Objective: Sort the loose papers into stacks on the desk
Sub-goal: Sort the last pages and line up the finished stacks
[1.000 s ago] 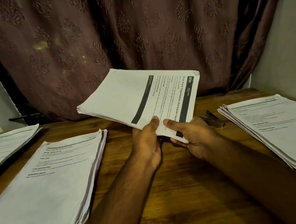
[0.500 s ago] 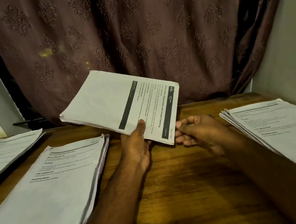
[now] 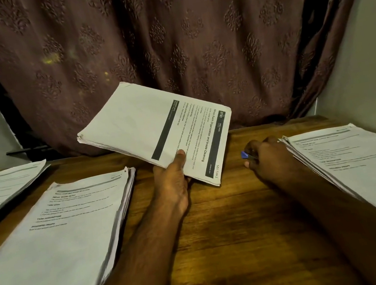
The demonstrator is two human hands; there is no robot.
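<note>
Left hand [image 3: 172, 181] pinches bundle [image 3: 156, 132] edge (desk [image 3: 231, 221] beneath).

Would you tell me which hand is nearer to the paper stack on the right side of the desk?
Right. The right hand sits beside the right stack; the left hand is farther left.

Left hand [image 3: 172, 181] grips a thick bundle of papers [image 3: 156, 132] by its near edge, thumb on top, the bundle tilted in the air above the wooden desk [image 3: 233, 233]. Right of that bundle, the right hand [image 3: 267, 157] curls around a small object with a blue tip [image 3: 244, 154] down at the desk. Just beyond that hand lies the right stack [image 3: 363, 168]. Left of the bundle sits the near left stack [image 3: 58, 249], and farther left, the far left stack [image 3: 2, 189]. Behind the bundle hangs a patterned curtain [image 3: 165, 35].
</note>
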